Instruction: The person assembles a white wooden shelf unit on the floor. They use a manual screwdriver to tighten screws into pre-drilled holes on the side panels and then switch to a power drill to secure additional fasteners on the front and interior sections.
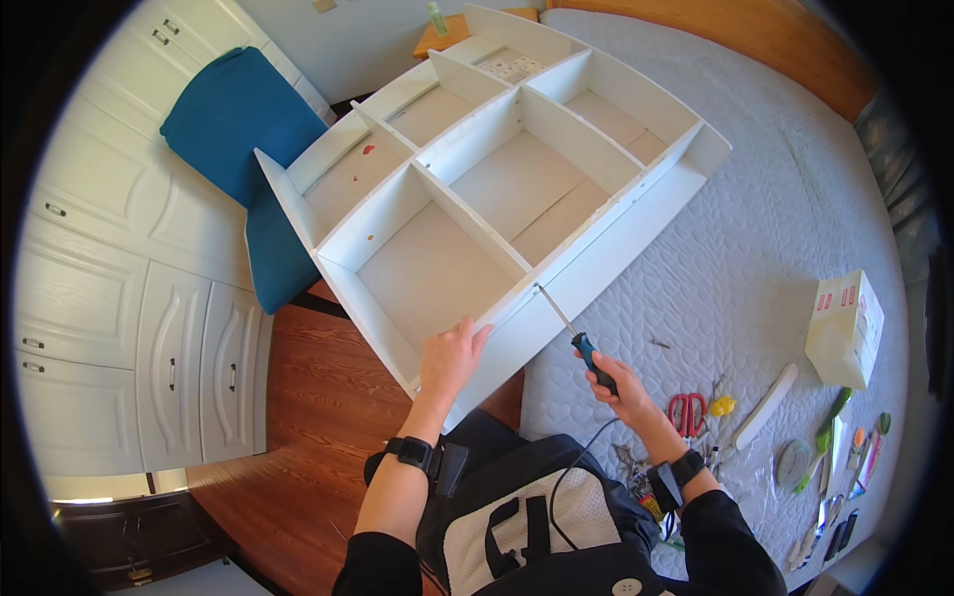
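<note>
A white shelf unit (475,204) with several compartments lies tilted across the edge of the bed and a blue chair. In my right hand (628,390) is a screwdriver (586,350) with a dark blue handle, my fingers wrapped round it. Its tip meets the near side board of the unit, close to a divider's end; a screw there is too small to make out. My left hand (452,360) rests over the rim of the nearest compartment, fingers bent over the board's edge. Some of its fingers are hidden behind the board.
On the grey quilted bed (715,298) at right lie red-handled scissors (687,412), a yellow object (722,405), a tape roll (794,461), several tools and a white box (845,329). The blue chair (243,119) stands at left before white cabinets (139,228).
</note>
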The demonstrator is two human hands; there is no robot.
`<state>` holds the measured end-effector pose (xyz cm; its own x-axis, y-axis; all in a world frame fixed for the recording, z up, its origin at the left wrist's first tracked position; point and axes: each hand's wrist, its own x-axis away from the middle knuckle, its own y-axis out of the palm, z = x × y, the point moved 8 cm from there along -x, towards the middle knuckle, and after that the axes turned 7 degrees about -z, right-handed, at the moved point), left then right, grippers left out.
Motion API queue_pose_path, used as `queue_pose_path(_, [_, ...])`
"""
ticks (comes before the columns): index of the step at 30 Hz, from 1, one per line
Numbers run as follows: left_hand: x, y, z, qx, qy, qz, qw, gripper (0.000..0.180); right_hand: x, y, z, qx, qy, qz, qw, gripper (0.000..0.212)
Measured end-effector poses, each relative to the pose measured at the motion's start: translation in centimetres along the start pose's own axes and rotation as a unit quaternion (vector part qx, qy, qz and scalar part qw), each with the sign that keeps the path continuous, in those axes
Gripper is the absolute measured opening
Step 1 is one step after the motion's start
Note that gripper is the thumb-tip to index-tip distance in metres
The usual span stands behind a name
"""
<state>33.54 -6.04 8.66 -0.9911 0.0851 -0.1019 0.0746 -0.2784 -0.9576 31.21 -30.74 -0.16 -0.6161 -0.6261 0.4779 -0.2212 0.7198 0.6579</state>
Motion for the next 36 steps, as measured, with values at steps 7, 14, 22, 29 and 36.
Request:
queue_pose_path(7, [-0.1, -0.2, 0.2, -0.012, -0.002, -0.003, 1.0, 0.033, -0.3, 0.0, 0.3, 0.012, -0.015, 0.014, 1.0, 0.033])
queue_pose_path(14, [-0.1, 0.0, 0.2, -0.02, -0.003, -0.008, 1.0, 0.033, -0.2, 0.8, 1.5, 0.124, -0.101, 0.112, 0.981, 0.023])
queue_pose_path(22, [-0.1, 0.0, 0.2, -0.021, 0.003, -0.006, 1.0, 0.033, -0.3, 1.8, 2.7, 0.173, -0.117, 0.174, 0.962, 0.035])
queue_pose_path(29, [0.0, 0.3, 0.1, -0.037, -0.005, -0.016, 0.999, 0.034, -1.5, -0.9, 1.8, -0.011, -0.009, 0.029, 0.999, 0.038])
queue_pose_path(36, [0.1, 0.0, 0.0, -0.038, -0.006, -0.004, 0.999, 0.034, -2.6, -2.5, 0.2, -0.317, 0.166, -0.168, 0.918, 0.053])
